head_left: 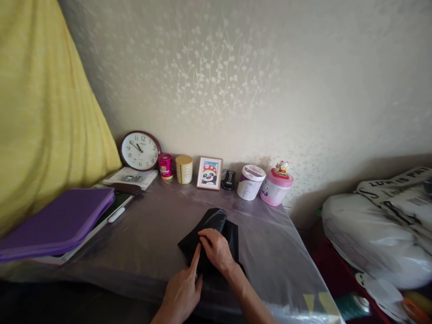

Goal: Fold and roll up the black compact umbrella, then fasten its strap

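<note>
A black plastic bag (216,225) lies crumpled on the table (145,234), which is covered with clear plastic sheet. My right hand (216,249) rests on top of the bag with its fingers curled, pinching the black film at its left edge. My left hand (182,290) sits just below and left of it, index finger stretched out and touching the bag's near edge, the other fingers folded in.
Along the wall stand a round clock (140,150), a red tin (165,166), a yellow jar (184,169), a framed panda picture (209,173), a white tub (250,182) and a pink jar (276,186). A purple folder (57,222) lies left. White sacks (378,234) lie right.
</note>
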A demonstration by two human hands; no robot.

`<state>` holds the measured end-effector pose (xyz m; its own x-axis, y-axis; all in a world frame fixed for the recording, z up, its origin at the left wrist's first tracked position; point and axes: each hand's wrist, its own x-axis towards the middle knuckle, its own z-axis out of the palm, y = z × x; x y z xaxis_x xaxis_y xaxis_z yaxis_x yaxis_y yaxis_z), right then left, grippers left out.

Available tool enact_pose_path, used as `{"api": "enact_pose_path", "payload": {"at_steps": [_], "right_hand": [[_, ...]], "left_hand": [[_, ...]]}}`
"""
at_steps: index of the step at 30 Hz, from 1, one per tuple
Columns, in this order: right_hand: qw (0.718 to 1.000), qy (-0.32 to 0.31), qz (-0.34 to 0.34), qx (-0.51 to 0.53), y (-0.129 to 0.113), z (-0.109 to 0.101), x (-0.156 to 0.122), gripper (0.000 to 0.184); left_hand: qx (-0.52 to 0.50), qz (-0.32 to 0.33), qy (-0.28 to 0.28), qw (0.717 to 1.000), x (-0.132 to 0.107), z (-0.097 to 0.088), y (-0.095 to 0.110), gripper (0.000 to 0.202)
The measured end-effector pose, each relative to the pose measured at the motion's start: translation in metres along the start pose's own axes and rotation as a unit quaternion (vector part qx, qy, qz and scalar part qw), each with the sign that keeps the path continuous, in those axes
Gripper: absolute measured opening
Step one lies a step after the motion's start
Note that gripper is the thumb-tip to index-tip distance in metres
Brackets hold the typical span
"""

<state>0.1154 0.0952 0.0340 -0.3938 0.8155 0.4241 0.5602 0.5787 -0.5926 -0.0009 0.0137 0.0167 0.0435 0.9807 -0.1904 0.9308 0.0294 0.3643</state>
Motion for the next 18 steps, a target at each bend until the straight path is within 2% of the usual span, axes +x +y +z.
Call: {"api": "enact_pose_path", "payload": {"at_steps": [3, 7, 12, 18], "right_hand": [[0.998, 0.007, -0.065, -0.001, -0.002, -0.007, -0.017, 0.023], [0.994, 0.008, -0.096, -0.052, 0.013, -0.007, -0.021, 0.024], [0.989, 0.015, -0.082, -0.121, 0.051, -0.004, 0.009, 0.028], [0.987, 0.017, -0.026, -0.155, 0.094, -0.002, 0.050, 0.030]], "left_hand": [[-0.013, -0.002, 0.003, 1.000, 0.000, 0.002, -0.001, 0.064], [-0.021, -0.002, 0.000, 1.000, 0.000, 0.002, 0.000, 0.063], [-0.015, -0.012, -0.012, 1.000, 0.001, 0.002, 0.001, 0.065], [-0.033, -0.011, -0.028, 0.999, 0.003, 0.004, -0.003, 0.067]]}}
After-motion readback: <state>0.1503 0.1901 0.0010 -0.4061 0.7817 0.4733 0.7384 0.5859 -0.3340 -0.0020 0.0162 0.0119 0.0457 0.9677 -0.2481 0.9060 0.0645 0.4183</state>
